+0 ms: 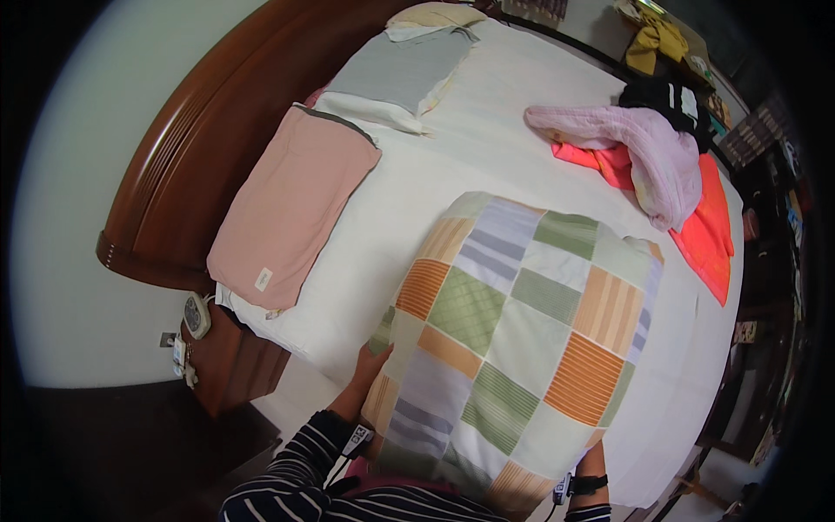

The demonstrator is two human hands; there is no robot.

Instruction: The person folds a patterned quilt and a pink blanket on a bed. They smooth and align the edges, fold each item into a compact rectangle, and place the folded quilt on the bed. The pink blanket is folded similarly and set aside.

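A bulky folded quilt (502, 326) with a checked patchwork print of green, orange, grey and cream squares is right in front of me, between my arms. My left hand (377, 357) grips its left side, with the thumb showing on the outside and the fingers hidden behind the fabric. At the lower right edge, the wrist of my right hand (593, 453) goes in beneath the quilt. The fold covers that hand's fingers, so its grip is hidden. Behind the quilt spreads a bed with a white sheet (496, 137).
A pink pillow (293, 209) and a grey one (404, 65) lie along the dark wooden headboard (196, 150). A pale pink quilted cloth (626, 137) rests on a bright coral cloth (708, 241) at the bed's far side. A wooden nightstand (228, 359) stands left.
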